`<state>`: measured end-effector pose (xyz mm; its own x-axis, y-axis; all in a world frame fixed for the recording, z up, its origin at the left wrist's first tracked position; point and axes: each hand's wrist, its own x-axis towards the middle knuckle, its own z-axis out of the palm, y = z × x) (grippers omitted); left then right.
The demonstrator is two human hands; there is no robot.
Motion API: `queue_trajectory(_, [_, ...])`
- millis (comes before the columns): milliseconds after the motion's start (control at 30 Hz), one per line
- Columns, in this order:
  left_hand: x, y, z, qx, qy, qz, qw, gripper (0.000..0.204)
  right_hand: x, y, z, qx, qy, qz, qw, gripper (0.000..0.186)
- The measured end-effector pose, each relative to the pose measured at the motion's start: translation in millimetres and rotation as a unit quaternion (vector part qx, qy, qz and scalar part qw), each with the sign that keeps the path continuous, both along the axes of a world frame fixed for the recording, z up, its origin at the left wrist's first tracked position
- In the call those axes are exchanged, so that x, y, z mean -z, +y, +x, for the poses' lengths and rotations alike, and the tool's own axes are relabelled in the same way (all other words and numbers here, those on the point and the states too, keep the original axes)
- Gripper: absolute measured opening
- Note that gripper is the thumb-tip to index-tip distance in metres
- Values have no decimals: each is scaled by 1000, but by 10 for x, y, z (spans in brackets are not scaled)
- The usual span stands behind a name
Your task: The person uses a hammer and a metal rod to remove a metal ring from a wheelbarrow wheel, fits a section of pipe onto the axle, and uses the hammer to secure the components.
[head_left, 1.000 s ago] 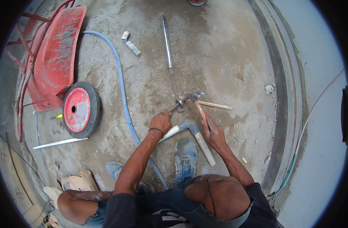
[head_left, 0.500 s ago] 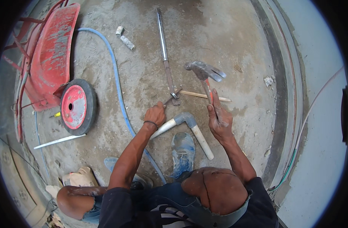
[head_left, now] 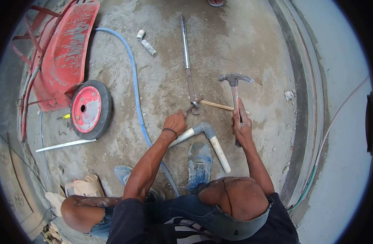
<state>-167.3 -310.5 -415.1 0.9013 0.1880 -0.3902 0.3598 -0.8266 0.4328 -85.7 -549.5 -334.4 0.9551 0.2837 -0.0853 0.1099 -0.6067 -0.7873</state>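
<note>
Rough concrete floor carries the work: the right hand, fingers wrapped round the handle, has lifted the hammer clear since a second ago, ready for a blow, while the left hand pinches a small metal piece beside the elbow pipe, blue hose and red wheelbarrow well aside.

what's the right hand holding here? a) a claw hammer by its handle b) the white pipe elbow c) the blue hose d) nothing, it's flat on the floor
a: the right hand is wrapped around the handle of the claw hammer, whose head is raised above the concrete, apart from the white pipe elbow and the blue hose.
</note>
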Motion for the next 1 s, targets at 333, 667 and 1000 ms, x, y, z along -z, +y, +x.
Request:
queue_trajectory(333, [223, -46, -79, -134, -48, -117, 983, 42, 325, 811, 183, -199, -121, -9, 972, 40])
queue_trajectory(667, [-390, 166, -258, -150, 14, -139, 979, 49, 783, 858, 215, -159, -78, -28, 984, 19])
queue_trajectory(1000, [-868, 387, -339, -338, -157, -510, 775, 27, -236, 831, -47, 10, 264, 413, 872, 28])
